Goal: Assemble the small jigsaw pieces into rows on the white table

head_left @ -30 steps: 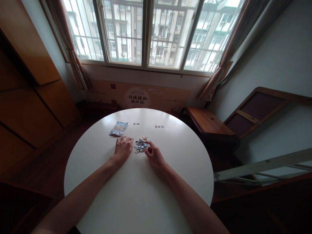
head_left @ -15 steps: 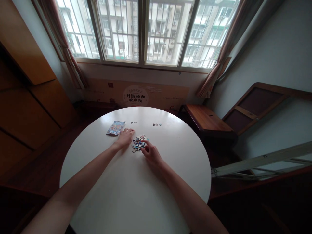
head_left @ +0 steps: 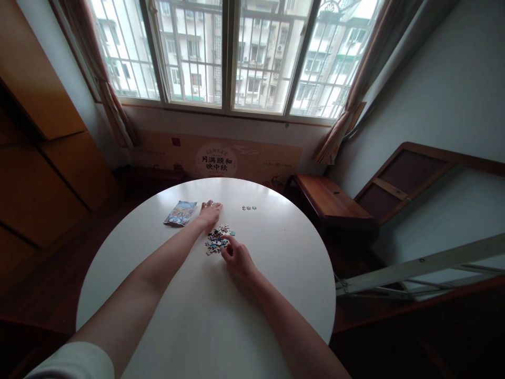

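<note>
A heap of small jigsaw puzzle pieces (head_left: 215,241), mostly blue, black and cream, lies on the round white table (head_left: 189,321). My right hand (head_left: 240,259) rests at the heap's right side, its index finger stretched out onto the pieces and the other fingers curled loosely. Beyond the heap, my left hand (head_left: 211,213) reaches over a small group of pieces at the far side, fingers spread and pointing down on the table. Those pieces are mostly hidden under its fingers. Further right sits a short row of three pieces (head_left: 249,208).
Left of my left hand lies a blue patterned packet (head_left: 180,213). Behind the table are a barred window (head_left: 229,58) and a printed banner (head_left: 165,152). A wooden bench (head_left: 329,197) stands to the right, and cabinets (head_left: 59,173) are on the left.
My left hand has moved forward from beside the packet to the small far group of pieces, covering it. My right hand stays at the heap. The whole view has shifted slightly.
</note>
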Demonstrator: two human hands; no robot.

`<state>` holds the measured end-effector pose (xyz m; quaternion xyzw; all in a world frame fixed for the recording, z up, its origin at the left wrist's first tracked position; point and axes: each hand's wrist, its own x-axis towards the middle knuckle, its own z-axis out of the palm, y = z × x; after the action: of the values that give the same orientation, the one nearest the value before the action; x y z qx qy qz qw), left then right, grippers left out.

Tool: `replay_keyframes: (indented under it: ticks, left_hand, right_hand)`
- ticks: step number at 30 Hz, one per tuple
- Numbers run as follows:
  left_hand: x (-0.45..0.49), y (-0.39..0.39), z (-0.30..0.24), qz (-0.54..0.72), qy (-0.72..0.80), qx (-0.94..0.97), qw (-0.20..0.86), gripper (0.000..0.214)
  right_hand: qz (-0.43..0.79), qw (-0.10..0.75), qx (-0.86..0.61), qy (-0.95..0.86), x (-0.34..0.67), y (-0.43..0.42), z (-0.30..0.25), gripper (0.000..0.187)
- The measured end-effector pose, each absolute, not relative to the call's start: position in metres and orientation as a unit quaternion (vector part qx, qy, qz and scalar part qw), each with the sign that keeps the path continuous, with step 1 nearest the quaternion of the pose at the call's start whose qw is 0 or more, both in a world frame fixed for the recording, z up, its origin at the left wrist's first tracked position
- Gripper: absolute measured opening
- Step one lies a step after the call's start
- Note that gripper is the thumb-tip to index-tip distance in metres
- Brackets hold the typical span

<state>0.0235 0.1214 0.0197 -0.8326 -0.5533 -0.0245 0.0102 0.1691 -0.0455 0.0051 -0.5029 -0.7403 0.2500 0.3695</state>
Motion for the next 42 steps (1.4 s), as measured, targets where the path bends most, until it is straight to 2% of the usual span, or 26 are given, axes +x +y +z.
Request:
replay_keyframes:
  ticks: [16, 24, 34, 38, 42]
  left_hand:
    - [0.017, 0.127, 0.017, -0.076, -0.58, -0.81, 0.032, 0.065]
    - [0.021, 0.128, 0.017, -0.035, -0.542, -0.839, 0.0, 0.064]
    - [0.02, 0.119, 0.019, -0.056, -0.547, -0.835, 0.007, 0.06]
    - [0.017, 0.113, 0.024, -0.114, -0.554, -0.825, 0.014, 0.057]
    - [0.007, 0.09, 0.026, -0.215, -0.549, -0.806, 0.037, 0.04]
  right_hand:
    - [0.253, 0.374, -0.503, -0.737, 0.168, -0.046, 0.005, 0.033]
    - [0.256, 0.37, -0.509, -0.734, 0.168, -0.047, 0.007, 0.032]
    - [0.25, 0.371, -0.512, -0.733, 0.166, -0.047, 0.006, 0.033]
    - [0.252, 0.366, -0.509, -0.737, 0.167, -0.046, 0.007, 0.033]
    - [0.255, 0.364, -0.5, -0.743, 0.167, -0.047, 0.009, 0.033]
